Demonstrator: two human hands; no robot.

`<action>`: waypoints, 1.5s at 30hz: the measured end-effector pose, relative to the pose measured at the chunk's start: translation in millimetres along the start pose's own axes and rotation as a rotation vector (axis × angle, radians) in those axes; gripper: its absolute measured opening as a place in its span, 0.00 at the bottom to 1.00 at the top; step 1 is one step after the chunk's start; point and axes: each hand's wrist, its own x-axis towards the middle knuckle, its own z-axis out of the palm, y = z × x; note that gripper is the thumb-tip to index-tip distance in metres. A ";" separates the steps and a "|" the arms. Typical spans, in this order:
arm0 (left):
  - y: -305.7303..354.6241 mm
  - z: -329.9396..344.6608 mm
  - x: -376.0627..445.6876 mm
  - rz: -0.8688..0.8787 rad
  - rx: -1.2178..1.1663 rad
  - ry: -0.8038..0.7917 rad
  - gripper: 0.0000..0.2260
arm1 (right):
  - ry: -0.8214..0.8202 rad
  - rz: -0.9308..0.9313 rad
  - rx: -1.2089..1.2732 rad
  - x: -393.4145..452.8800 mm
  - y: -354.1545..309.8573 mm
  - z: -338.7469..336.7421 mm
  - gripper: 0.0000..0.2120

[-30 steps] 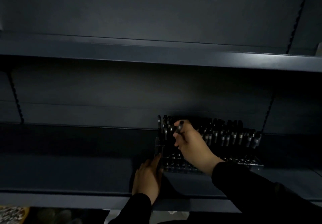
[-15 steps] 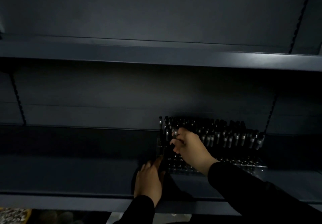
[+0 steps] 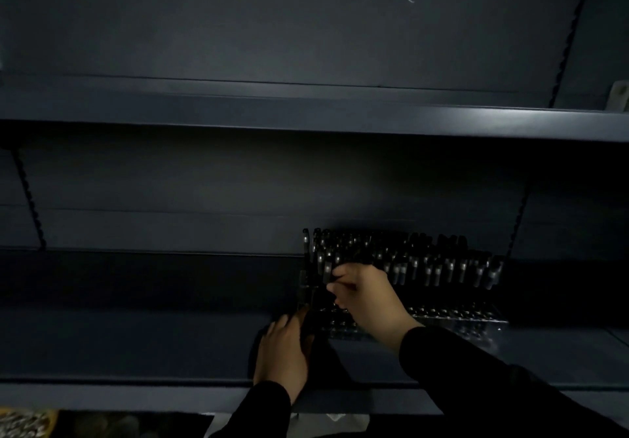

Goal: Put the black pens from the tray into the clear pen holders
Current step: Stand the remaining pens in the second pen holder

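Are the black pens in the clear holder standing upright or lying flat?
Upright. The black pens stand in rows in the clear holder, caps up, on the shelf.

Very dim, soft-focus view; deep shadows, edges slightly bowed.

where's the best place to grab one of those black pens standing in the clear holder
Pinch the capped top of a pen, coming down from above. The pens stand upright and packed close in the clear holder, so only their tops are free. The right hand seems to work that way at the left end.
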 end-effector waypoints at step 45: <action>-77.0 127.1 -268.1 -0.478 -0.310 -0.479 0.35 | -1.080 0.462 -0.178 -257.5 241.4 164.6 0.22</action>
